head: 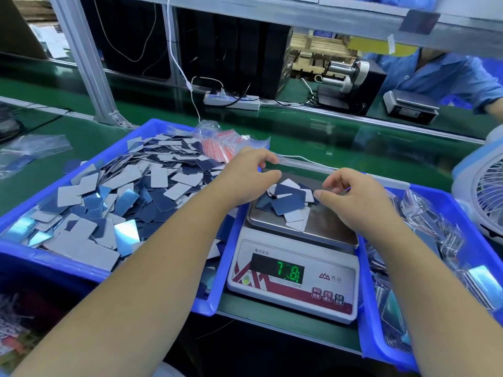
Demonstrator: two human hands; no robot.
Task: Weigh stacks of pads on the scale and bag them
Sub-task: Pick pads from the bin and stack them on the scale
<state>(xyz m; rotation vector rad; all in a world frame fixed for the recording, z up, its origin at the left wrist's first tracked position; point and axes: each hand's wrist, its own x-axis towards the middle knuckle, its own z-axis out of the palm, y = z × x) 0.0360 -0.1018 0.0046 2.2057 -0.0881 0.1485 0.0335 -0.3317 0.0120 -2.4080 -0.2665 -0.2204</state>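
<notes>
Head view took in the green bench [313, 137] first, then the big blue bin [174, 126] on the left, heaped with loose pads [122, 191]. Between the bins sat the scale [292, 270], a small pile of pads [285, 202] lying on its steel pan. Over it the left hand [245, 178] and right hand [356, 202] each pinched an edge of a clear bag [299, 165], fingers curled on the film. Those pads looked thin, light and slick; I'd scoop them together by their edges.
</notes>
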